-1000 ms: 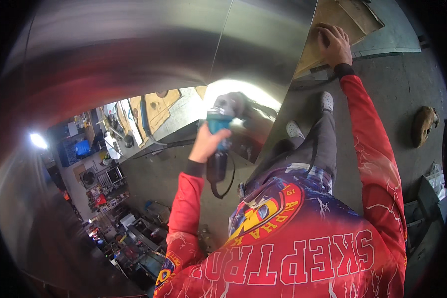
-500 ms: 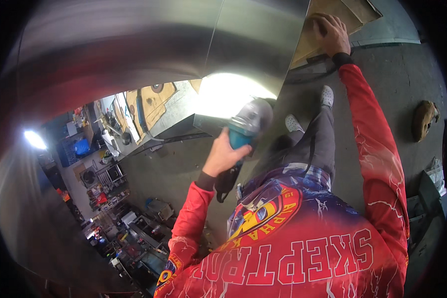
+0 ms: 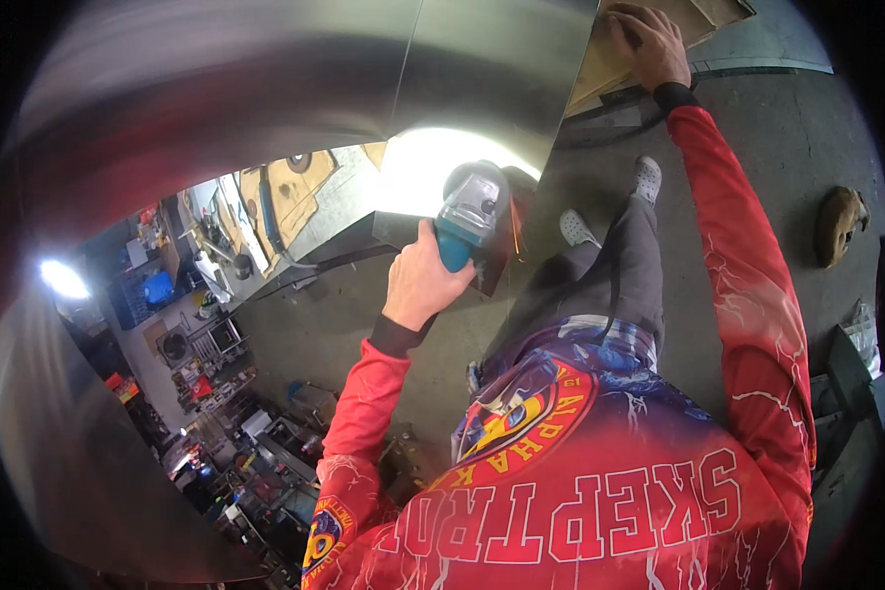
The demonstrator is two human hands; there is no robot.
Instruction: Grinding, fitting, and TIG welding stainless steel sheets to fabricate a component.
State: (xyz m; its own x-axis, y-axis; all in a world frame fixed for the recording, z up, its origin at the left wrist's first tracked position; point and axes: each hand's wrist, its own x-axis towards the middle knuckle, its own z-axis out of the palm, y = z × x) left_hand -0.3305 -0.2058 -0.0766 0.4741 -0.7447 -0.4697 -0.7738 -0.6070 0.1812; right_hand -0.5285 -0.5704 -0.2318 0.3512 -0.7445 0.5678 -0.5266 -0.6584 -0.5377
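- Left hand: fingers wrapped round grinder, teal body, grey metal head. Firm hold, thumb on the right side of the body.
- Grinder: center of view, head pointing up and away from the person, at the lower corner of the metal sheet. Exact contact hidden.
- Sparks: thin orange streaks just right of the grinder head.
- Sheet: big, shiny, curved-looking, fills upper left; seam line runs down it. Bright white glare beside the grinder head.
- Right hand: arm stretched out to upper right, hand laid on brown cardboard. Fingers loosely bent, thumb a little apart, nothing seen between them.
- Cable: dark, on the bench behind the sheet, near more cardboard and a round disc.
- Shoes: light, on the grey floor, below the right hand.
- Brown lump: floor, far right; too unclear to name.
- Lower left: fan, blue item, cluttered shelves, small parts blurred.
- Light: bright spot, far left.
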